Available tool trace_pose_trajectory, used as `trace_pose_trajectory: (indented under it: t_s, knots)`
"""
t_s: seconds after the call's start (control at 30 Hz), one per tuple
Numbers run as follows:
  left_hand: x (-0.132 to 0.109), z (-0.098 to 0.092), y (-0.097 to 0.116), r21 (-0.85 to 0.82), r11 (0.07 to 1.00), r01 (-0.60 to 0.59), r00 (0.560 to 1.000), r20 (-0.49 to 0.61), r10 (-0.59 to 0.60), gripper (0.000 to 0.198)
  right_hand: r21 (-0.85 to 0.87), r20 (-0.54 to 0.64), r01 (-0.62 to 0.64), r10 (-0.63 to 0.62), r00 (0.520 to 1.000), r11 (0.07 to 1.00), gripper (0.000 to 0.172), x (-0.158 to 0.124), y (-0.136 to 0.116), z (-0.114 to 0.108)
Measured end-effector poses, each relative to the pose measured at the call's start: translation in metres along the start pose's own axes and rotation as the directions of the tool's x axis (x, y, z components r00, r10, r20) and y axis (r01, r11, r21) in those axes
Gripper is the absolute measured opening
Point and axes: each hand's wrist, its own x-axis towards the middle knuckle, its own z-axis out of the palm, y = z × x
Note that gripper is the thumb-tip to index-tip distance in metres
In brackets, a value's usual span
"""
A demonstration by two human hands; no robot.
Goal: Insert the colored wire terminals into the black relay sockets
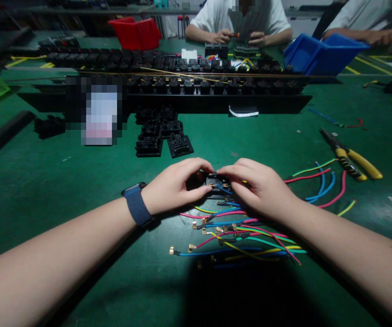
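fingertips of my left hand [177, 181] pinch the left side of a small black plastic socket module [216, 180], thumb in front and forefinger at its far edge. my right hand [257, 181] curls over the module's right side, its fingertips on the far edge close to my left ones, so i hold the piece between both hands, just above the green tabletop [114, 272]. a short blue wire [223, 189] lies across the module by my right thumb; whether i grip that wire too, i cannot tell. loose wires [225, 223] in red, blue, green and yellow, some with brass terminals, spread below and beside my right hand. yellow-handled pliers [347, 156] lie to the right. beyond my hands sits a cluster of black modules [148, 145], then a long black rail [182, 103] and a blue bin [328, 54]. a co-worker in white sleeves [206, 20] sits across from me.
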Motion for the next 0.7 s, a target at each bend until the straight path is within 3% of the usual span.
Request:
trace_pose_trajectory:
  t_s: [0.7]
  knots:
    - [-0.0005, 0.0, -0.0001, 0.008, 1.0, 0.013, 1.0, 0.009, -0.013, 0.029, 0.0, -0.003, 0.002, -0.002, 1.0, 1.0, 0.029, 0.0, -0.0001, 0.0002]
